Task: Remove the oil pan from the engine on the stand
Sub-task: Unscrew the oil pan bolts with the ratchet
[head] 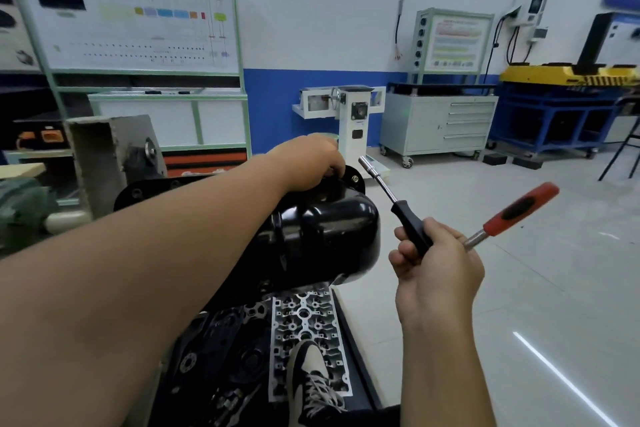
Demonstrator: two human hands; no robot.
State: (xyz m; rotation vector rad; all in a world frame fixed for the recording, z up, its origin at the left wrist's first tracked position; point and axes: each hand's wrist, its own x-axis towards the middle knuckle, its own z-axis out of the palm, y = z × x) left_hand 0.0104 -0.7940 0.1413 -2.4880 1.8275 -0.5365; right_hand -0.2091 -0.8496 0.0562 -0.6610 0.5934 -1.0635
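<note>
Two tools sit together in the right hand, its fingers curled round both: a black-handled nut driver with its socket end aimed up toward the engine, and a red-handled tool whose handle juts out to the right. Holding both at once looks like a way to keep them ready while the other hand works. The left hand reaches across the glossy black oil pan to its far flange, fingers bent down at the rim close to a brass-coloured bolt; whether it pinches a fastener or only touches the edge cannot be told, since the fingertips are hidden. The pan sits uppermost on the inverted engine, carried by the grey stand at the left, and appears seated on its flange, so the task seems to be at the bolt-removal stage. Below, a bare aluminium cylinder head lies by the person's shoe. Farther off stands a grey drawer cabinet, its contents unseen.
</note>
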